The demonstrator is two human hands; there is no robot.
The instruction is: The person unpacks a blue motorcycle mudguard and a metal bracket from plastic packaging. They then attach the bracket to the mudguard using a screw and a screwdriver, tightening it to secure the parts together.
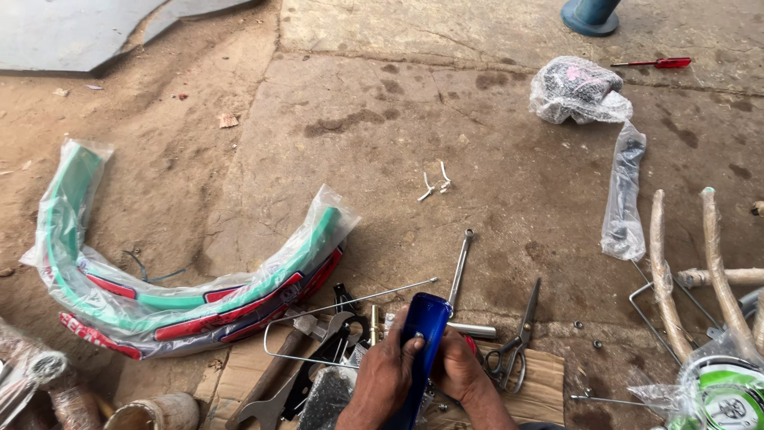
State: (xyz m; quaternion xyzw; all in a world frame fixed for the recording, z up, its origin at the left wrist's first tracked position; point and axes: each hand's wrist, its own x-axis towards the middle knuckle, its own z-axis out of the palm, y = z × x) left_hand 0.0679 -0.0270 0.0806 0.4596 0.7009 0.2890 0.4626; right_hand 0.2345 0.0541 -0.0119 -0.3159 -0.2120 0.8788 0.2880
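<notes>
Both my hands grip a glossy blue curved metal part [424,326] at the bottom centre, held upright over a piece of cardboard [541,374]. My left hand [382,378] wraps its left side, and my right hand [461,370] holds its right side. A bent wire stay [350,306] and black brackets [334,350] lie just left of my hands. Scissors [513,350] lie to the right, and a spanner [459,267] lies above.
Green and red bicycle mudguards in clear plastic [183,299] curve across the left floor. Paper-wrapped tubes [664,279] lie at right, plastic bags [577,87] at the far right, a red-handled screwdriver [656,62] beyond. A hammer [278,358] and large wrench [267,402] lie at bottom left.
</notes>
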